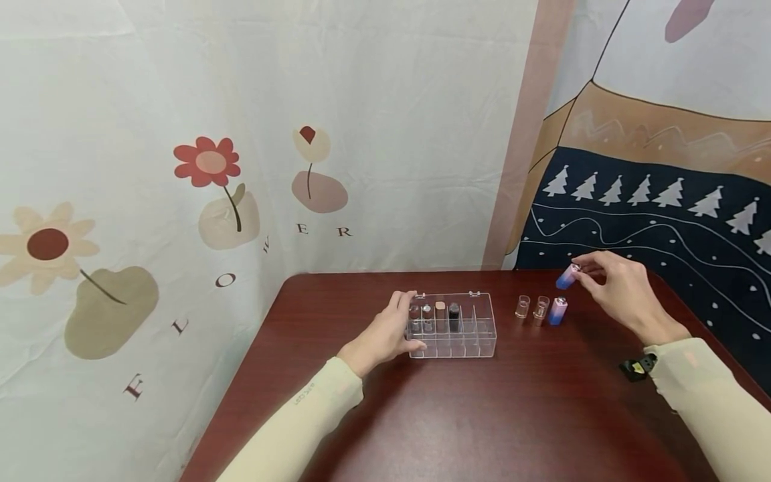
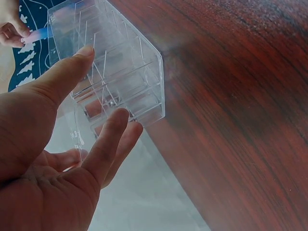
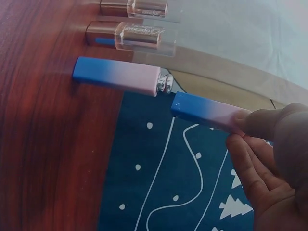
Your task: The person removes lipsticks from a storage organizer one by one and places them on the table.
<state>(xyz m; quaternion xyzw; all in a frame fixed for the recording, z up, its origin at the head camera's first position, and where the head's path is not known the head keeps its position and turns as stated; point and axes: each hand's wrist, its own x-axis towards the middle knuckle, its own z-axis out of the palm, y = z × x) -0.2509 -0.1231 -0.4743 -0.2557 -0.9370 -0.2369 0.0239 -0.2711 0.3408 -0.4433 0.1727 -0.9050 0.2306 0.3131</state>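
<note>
**Cap lifted above its lipstick**

Right hand (image 1: 620, 284) pinching blue-pink cap (image 1: 566, 276), tilted, just above upright lipstick (image 1: 557, 310) on counter (image 1: 482, 415). Left hand (image 1: 385, 335), fingers spread, bracing clear organizer (image 1: 453, 325), well left.

The compartment box (image 1: 453, 326) sits on the table (image 1: 458, 415), toward its far edge. Four tubes stand in the box's left compartments; the compartments to the right of them hold nothing visible. The left hand (image 1: 385, 335) rests against the box's left end. To the right of the box, apart from it, three tubes (image 1: 540, 310) stand in a row on the table. Further right of the box and above that row, the right hand (image 1: 620, 288) holds a cap (image 1: 566, 276). Behind the box hangs a cloth backdrop (image 1: 301, 134).
</note>
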